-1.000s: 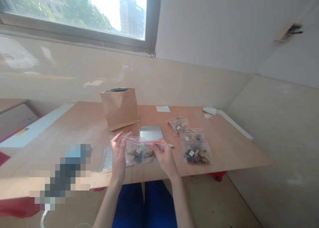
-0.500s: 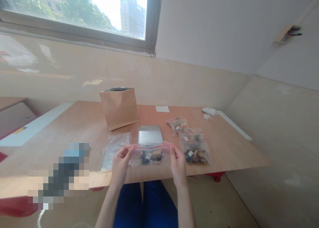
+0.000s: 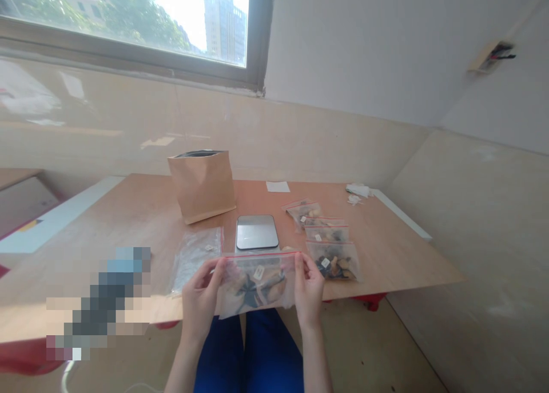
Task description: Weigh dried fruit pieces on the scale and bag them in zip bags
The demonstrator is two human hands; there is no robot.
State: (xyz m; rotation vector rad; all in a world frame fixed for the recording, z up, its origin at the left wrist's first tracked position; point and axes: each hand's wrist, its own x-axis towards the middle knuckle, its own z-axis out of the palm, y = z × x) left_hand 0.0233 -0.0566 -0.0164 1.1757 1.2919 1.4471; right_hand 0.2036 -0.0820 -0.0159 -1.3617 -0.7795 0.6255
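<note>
Between my two hands hangs a clear zip bag (image 3: 257, 290) with a red seal line, a small white label, and dark and tan dried pieces inside. My left hand (image 3: 202, 290) pinches its top left corner. The top right corner is pinched by my right hand (image 3: 307, 284). Just behind the bag lies a flat silver scale (image 3: 257, 231), its front edge partly covered by the bag. Several similar filled zip bags (image 3: 337, 264) lie to the right of my right hand. A stack of flat clear bags (image 3: 197, 255) is beside my left hand.
An open brown paper pouch (image 3: 202, 186) stands at the back left of the wooden table (image 3: 128, 221). A white paper (image 3: 278, 186) lies near the wall, and crumpled white scraps (image 3: 359, 191) sit at the back right. A pixelated dark object (image 3: 111, 290) is at the left.
The held bag has tipped so that more of its front shows, and it hangs lower over the table edge. Its mouth, gaping before, now looks flat and drawn straight between my hands.
</note>
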